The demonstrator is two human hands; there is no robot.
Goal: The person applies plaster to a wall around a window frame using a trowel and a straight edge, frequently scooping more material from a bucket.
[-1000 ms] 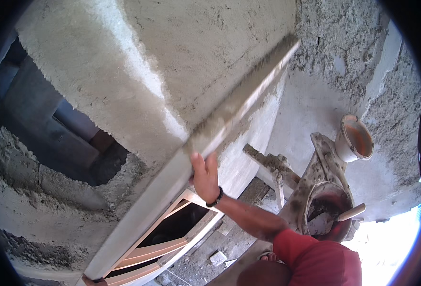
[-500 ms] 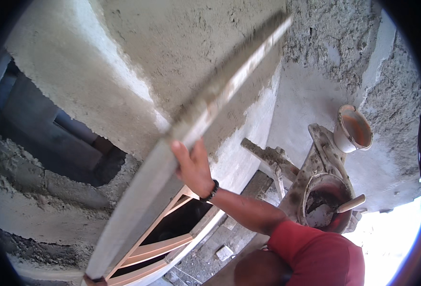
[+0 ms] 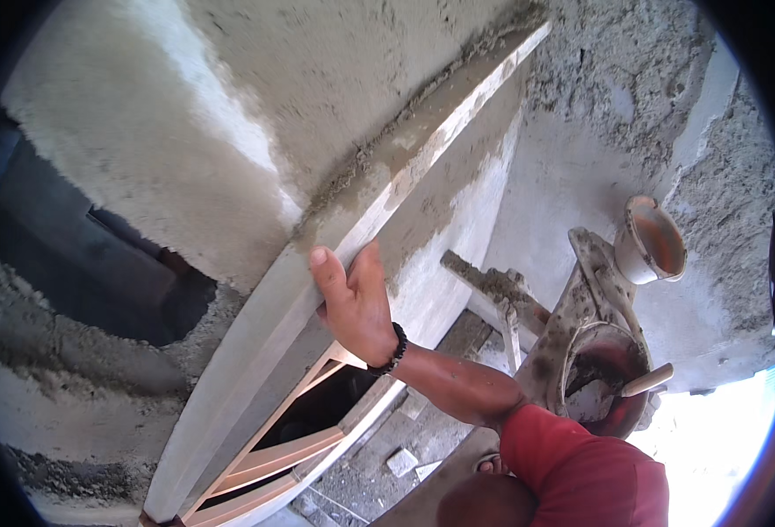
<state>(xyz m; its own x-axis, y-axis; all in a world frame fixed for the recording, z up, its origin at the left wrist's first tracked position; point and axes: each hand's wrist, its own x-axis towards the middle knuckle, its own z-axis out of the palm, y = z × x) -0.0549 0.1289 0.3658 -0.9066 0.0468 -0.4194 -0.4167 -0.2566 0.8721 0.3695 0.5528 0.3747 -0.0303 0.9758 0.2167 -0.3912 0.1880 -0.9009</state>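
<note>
A long pale straightedge (image 3: 255, 338) lies diagonally across the plastered wall (image 3: 273, 79), with wet grey mortar (image 3: 361, 162) heaped along the upper part of its edge. My right hand (image 3: 356, 312) grips it near the middle, fingers and thumb bent around it. My left hand (image 3: 163, 518) is at its lower end, mostly cut off by the picture's edge but closed on it. Below the straightedge is an opening with light wooden slats (image 3: 291, 443).
A jagged dark hole (image 3: 133, 272) is at left. At right, a mortar-smeared plank (image 3: 580, 281) bears a white bucket (image 3: 633, 263) and a basin (image 3: 572, 360) with a wooden-handled tool (image 3: 646, 379). Rubble (image 3: 402, 461) lies below; a rough wall (image 3: 721, 220) stands at far right.
The straightedge and my right hand have moved up and to the left across the wall, and the mortar ridge along the edge shows more clearly now. The view has also shifted slightly.
</note>
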